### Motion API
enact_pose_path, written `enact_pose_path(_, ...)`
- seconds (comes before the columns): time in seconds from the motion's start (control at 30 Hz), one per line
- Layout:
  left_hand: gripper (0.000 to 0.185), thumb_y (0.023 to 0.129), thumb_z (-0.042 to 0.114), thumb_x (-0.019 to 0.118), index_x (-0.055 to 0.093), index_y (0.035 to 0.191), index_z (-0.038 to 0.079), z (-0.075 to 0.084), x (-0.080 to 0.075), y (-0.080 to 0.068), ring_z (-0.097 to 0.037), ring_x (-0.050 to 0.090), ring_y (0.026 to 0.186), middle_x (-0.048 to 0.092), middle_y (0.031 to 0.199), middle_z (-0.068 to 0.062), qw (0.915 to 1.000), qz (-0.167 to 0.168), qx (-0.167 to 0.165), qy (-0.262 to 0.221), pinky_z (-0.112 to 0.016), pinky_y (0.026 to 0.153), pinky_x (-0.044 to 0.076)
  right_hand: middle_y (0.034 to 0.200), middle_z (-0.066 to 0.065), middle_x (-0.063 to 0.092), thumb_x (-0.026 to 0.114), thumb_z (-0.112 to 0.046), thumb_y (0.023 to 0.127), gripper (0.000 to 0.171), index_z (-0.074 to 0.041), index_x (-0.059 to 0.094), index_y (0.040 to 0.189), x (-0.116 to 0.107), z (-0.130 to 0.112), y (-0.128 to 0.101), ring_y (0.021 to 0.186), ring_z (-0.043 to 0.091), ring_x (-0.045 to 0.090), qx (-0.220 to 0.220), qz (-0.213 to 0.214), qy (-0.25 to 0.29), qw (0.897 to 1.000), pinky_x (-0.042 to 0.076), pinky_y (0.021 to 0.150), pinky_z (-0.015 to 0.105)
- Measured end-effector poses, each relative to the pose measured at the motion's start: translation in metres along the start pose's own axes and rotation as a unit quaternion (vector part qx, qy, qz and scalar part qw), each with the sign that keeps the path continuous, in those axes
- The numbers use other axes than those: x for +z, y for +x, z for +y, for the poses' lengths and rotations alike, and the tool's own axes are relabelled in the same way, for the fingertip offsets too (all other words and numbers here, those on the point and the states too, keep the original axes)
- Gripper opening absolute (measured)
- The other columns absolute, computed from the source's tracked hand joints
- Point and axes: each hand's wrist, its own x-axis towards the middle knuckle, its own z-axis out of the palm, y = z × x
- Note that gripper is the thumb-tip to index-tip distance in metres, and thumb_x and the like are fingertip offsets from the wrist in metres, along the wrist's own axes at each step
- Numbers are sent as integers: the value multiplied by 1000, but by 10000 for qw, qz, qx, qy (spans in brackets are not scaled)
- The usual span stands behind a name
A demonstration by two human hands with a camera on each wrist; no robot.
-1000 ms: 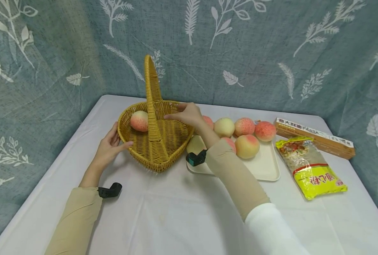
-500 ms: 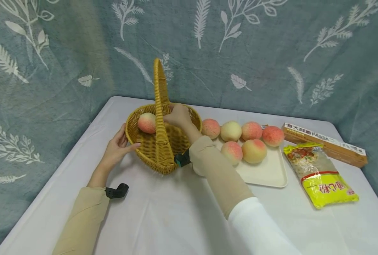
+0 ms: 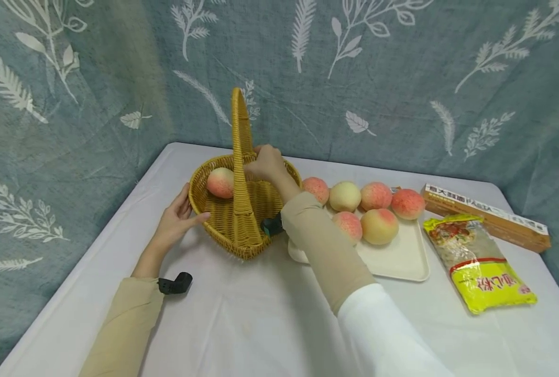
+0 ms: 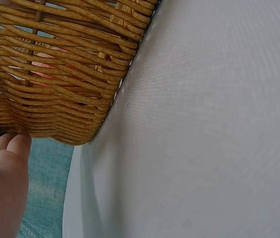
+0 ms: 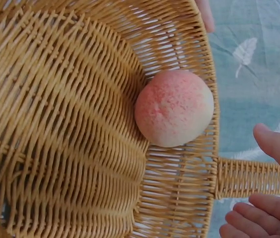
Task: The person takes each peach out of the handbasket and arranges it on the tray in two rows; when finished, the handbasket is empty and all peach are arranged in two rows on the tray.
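A yellow wicker basket [image 3: 213,222] with a tall arched handle [image 3: 241,183] stands on the left part of the table. One pink-and-cream peach [image 3: 220,183] lies inside against the wall, left of the handle; it fills the middle of the right wrist view. My left hand [image 3: 173,222] rests its fingers on the basket's outer left side, thumb stretched along the front. Above the basket's right half is my right hand [image 3: 267,166], beside the handle. The right wrist view shows its thumb and fingers apart with nothing between them; whether it touches the handle I cannot tell.
Right of the basket, a cream tray [image 3: 402,267] bears several peaches [image 3: 380,226], partly behind my right forearm. Beyond it lie a yellow pasta bag [image 3: 482,267] and a long brown pasta box [image 3: 486,214]. A patterned blue-grey curtain [image 3: 307,115] hangs behind the table.
My right hand has moved left over the basket, closer to the handle. More peaches on the tray now show past the forearm. The left hand stays at the basket; the whole view has shifted slightly.
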Motion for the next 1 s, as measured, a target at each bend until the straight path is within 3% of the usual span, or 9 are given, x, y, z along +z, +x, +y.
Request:
enact_pose_path(0.13, 90, 81, 12, 65, 0, 142, 7, -2, 2, 1, -20, 8, 132, -1, 147, -10, 10000, 5, 13, 17, -20, 106, 17, 45, -1, 40, 66, -27, 77, 60, -10, 44, 131, 6, -2, 2, 38, 8, 24, -265, -71, -106, 9996, 37, 44, 22)
enact_pose_path(0.27, 89, 81, 11, 65, 1, 142, 8, -2, 5, 1, -21, 8, 132, 0, 147, -10, 10000, -23, 63, 32, -21, 106, 18, 60, 2, 60, 70, -36, 74, 58, -8, 53, 122, 12, -1, 0, 53, 14, 54, -683, -110, -424, 9967, 51, 67, 26)
enact_pose_path(0.33, 88, 81, 11, 65, 1, 142, 8, -2, 6, 1, -21, 9, 132, 1, 147, -9, 10000, -41, 54, 53, -22, 106, 18, 72, 4, 64, 70, -34, 75, 50, -8, 58, 116, 14, -1, 0, 65, 17, 59, -796, -136, -483, 9956, 51, 67, 27)
enact_pose_path(0.5, 89, 81, 11, 65, 1, 142, 10, 0, 5, -1, -21, 9, 132, 1, 147, -9, 10000, -27, 24, 79, -22, 106, 18, 67, 2, 51, 69, -34, 76, 30, -7, 59, 85, 20, -1, 5, 60, 13, 47, -1135, -143, -654, 9913, 43, 58, 22)
enact_pose_path(0.63, 89, 81, 10, 64, 0, 142, 10, 2, 0, -4, -20, 7, 132, 0, 147, -9, 10000, -1, -3, 62, -21, 106, 17, 67, 3, 40, 70, -31, 75, 32, -8, 48, 74, 27, -5, 9, 54, 11, 35, -1272, -520, -612, 9886, 35, 53, 25)
enact_pose_path(0.73, 89, 81, 10, 64, 0, 142, 9, 2, -3, -4, -20, 7, 133, -1, 147, -10, 10000, -8, 12, 87, -21, 106, 16, 73, 5, 43, 69, -24, 76, 26, -7, 50, 79, 32, -5, 13, 59, 13, 39, -1262, -789, -320, 9883, 37, 54, 28)
enact_pose_path(0.87, 89, 81, 11, 65, 0, 142, 8, 1, -2, -3, -21, 8, 132, 0, 147, -10, 9999, -35, 38, 117, -20, 105, 17, 79, 3, 52, 68, -26, 76, 23, -10, 57, 89, 65, 32, 63, 67, 11, 47, -2055, -923, 443, 9733, 40, 57, 21)
enact_pose_path(0.93, 89, 81, 11, 65, 1, 142, 8, 0, -2, -2, -21, 8, 132, 1, 147, -10, 9999, -18, 33, 111, -19, 105, 18, 92, 1, 57, 68, -24, 76, 31, -13, 59, 104, 75, 45, 78, 77, 7, 51, -2464, -1194, 577, 9601, 40, 62, 16)
enact_pose_path(1.0, 89, 81, 11, 65, 1, 142, 8, 0, -1, -2, -21, 8, 132, 1, 147, -10, 9999, 4, 35, 119, -19, 105, 18, 119, -2, 52, 72, -20, 73, 59, -21, 48, 127, 73, 42, 73, 103, 7, 49, -2355, -1625, 602, 9563, 42, 81, 16)
